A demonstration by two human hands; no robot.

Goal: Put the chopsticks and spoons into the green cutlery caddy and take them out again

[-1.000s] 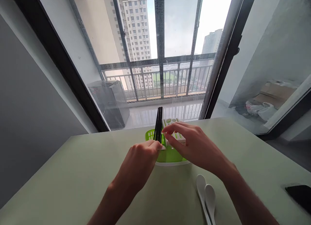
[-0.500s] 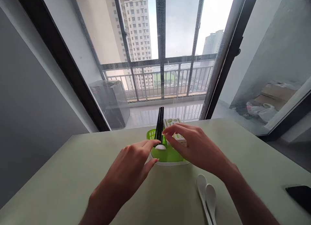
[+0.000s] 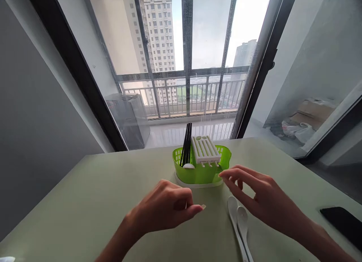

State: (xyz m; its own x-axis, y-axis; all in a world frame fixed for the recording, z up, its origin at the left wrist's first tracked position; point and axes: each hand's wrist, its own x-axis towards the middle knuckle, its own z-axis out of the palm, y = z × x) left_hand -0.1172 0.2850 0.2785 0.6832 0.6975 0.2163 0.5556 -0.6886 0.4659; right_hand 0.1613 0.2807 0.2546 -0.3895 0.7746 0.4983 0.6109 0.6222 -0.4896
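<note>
A green cutlery basket (image 3: 210,172) on a white base stands at the far middle of the pale green table (image 3: 85,201). It holds a white slotted insert (image 3: 205,149), several black chopsticks (image 3: 186,143) standing upright and a white spoon (image 3: 188,165). My left hand (image 3: 165,209) hovers over the table in front of the basket, fingers curled in, thumb out, with nothing in it. My right hand (image 3: 261,201) is open with fingers spread, just right of the basket and above two white spoons (image 3: 239,222) lying on the table.
A black phone (image 3: 343,222) lies near the table's right edge. Behind the table is a glass wall with dark frames, and beyond it a balcony with a railing and a grey appliance (image 3: 130,118).
Both hands have drawn back from the basket toward me. The left hand let go of the white spoon, which now rests in the basket beside the chopsticks. The right hand lowered over the two spoons.
</note>
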